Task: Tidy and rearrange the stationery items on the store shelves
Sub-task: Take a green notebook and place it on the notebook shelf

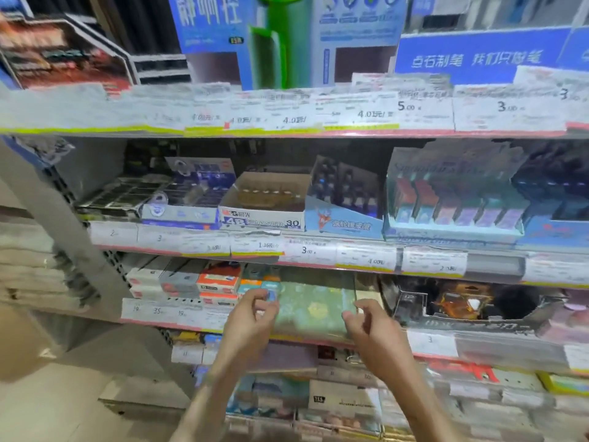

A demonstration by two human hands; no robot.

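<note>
Green-patterned pack (314, 306), flat and glossy, lies on the third shelf (350, 341) counted from the top, between both hands. Left hand (251, 320) is raised at the pack's left edge; its fingers (266, 303) are curled with thumb and forefinger close together near a small blue-and-orange box (270, 287), though motion blur hides whether they grip anything. Right hand (371, 330) is at the pack's right edge, fingers (365, 306) loosely bent and slightly apart; contact with the pack cannot be confirmed. Both forearms enter from the lower edge of the view.

To the left on the same shelf stand red-and-white boxes (218, 280) stacked beside grey ones (181, 275). To the right sits a dark open display tray (462, 309) holding items too blurred to identify.

One shelf up, from left to right: a white carton (263, 218) printed "4B" and "30", a pale blue display box (344, 223) of small dark bottles, and a light blue tray (452, 232) of upright purple and red packs. White price labels (307, 250) line every shelf edge. Top shelf carries a large blue-and-white display board (287, 39) with a green pen graphic. Lower shelves hold further packaged goods (344, 400), indistinct in the blur.
</note>
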